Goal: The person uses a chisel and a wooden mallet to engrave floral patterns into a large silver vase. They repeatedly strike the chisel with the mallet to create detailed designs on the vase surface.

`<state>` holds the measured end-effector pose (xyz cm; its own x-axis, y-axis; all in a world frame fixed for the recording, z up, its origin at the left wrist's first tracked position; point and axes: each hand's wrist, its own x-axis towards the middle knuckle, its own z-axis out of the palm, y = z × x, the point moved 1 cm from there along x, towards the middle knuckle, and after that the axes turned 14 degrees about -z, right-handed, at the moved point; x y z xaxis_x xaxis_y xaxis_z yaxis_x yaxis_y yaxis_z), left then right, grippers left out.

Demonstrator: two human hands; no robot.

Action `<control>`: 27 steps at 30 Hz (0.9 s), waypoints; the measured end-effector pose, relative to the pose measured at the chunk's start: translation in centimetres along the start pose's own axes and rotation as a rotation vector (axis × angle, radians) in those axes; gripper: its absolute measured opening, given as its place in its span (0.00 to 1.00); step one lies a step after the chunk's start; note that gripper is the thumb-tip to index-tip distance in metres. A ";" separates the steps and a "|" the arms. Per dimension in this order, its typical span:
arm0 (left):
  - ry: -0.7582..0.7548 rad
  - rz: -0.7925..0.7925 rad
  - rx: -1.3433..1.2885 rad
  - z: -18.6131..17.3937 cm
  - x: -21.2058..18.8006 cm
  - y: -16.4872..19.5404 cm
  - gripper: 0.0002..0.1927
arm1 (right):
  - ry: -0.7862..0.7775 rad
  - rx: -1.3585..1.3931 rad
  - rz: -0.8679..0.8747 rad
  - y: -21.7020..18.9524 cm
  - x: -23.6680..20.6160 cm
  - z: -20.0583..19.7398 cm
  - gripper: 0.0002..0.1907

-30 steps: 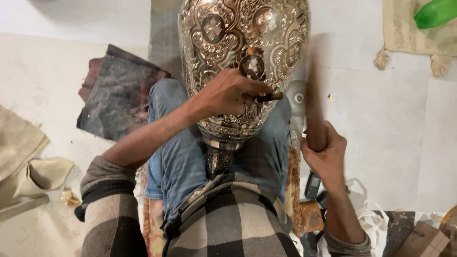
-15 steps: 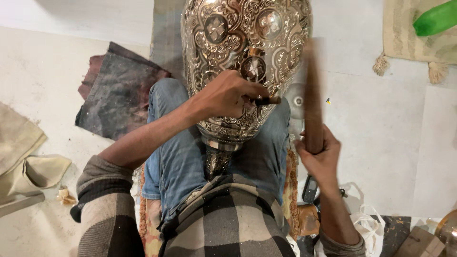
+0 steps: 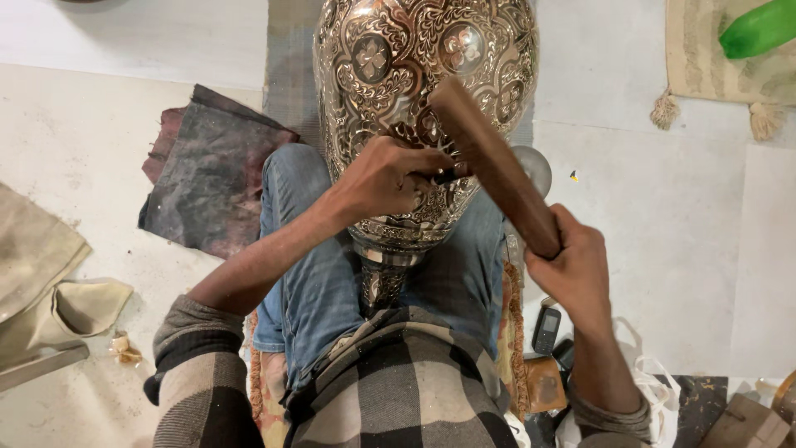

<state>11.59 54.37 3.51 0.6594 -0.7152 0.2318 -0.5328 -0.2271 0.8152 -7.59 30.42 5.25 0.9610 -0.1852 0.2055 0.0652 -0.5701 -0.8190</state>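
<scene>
Head view. A large embossed metal vase (image 3: 414,75) was laid lengthwise over the lap of a seated person in blue jeans, its narrow neck toward the body and its wide belly running out past the upper edge of the picture. Pale floor (image 3: 663,216) lay open to the right of the vase; to the left of the vase a dark crumpled cloth (image 3: 207,182) lay on the floor just beside the knee, and a beige cloth (image 3: 41,274) lay farther out, near the left edge. A fringed mat (image 3: 713,75) lay well apart from the vase at the upper right. The left hand (image 3: 385,178) was pressed against the lower belly of the vase, closed around a small dark punch (image 3: 448,174) whose tip touched the metal. The right hand (image 3: 572,265), held beside the vase to its right, was closed on a wooden mallet (image 3: 489,162) that slanted up across the vase, its head over the punch. A small phone (image 3: 546,329) lay below the right hand.
</scene>
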 end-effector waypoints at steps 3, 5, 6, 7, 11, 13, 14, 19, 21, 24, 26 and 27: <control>0.038 0.040 0.036 0.3 0.0 0.4 0.22 | -0.032 -0.082 -0.022 -0.7 1.0 -0.7 0.10; 0.055 0.001 -0.005 0.5 -0.3 0.4 0.20 | -0.071 -0.117 -0.008 -1.1 1.7 -1.1 0.11; 0.072 -0.023 -0.022 0.5 -0.5 0.4 0.21 | -0.091 -0.096 0.014 -1.3 2.1 -1.3 0.11; 0.084 -0.042 -0.039 0.6 -0.7 0.4 0.22 | -0.106 -0.076 0.038 -1.5 2.4 -1.5 0.11; 0.155 -0.011 -0.071 0.9 -1.1 0.3 0.20 | -0.175 -0.056 -0.102 -2.3 3.6 -2.0 0.13; 0.183 0.004 -0.017 1.1 -1.4 0.3 0.22 | -0.157 -0.071 -0.104 -2.5 4.1 -2.2 0.12; 0.196 0.018 0.009 1.2 -1.4 0.3 0.23 | -0.194 -0.137 -0.160 -2.6 4.4 -2.3 0.14; 0.194 -0.087 -0.100 1.6 -1.8 0.3 0.22 | -0.238 -0.139 -0.075 -3.2 5.5 -3.0 0.13; 0.203 -0.119 -0.088 1.8 -1.9 0.2 0.20 | -0.343 -0.325 -0.150 -3.7 5.9 -3.3 0.16; 0.211 -0.134 -0.093 2.2 -2.2 0.2 0.22 | -0.327 -0.246 -0.180 -4.5 6.5 -3.2 0.16; 0.217 -0.115 -0.156 2.5 -2.3 0.1 0.26 | -0.336 -0.283 -0.205 -5.1 7.0 -3.2 0.17; 0.241 -0.122 -0.167 2.6 -2.5 0.1 0.25 | -0.400 -0.401 -0.227 -5.5 7.2 -3.2 0.18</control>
<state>8.46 54.39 1.64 0.8305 -0.5075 0.2296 -0.3604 -0.1754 0.9162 -1.88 29.64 12.90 0.9664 0.2471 0.0709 0.2490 -0.8317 -0.4963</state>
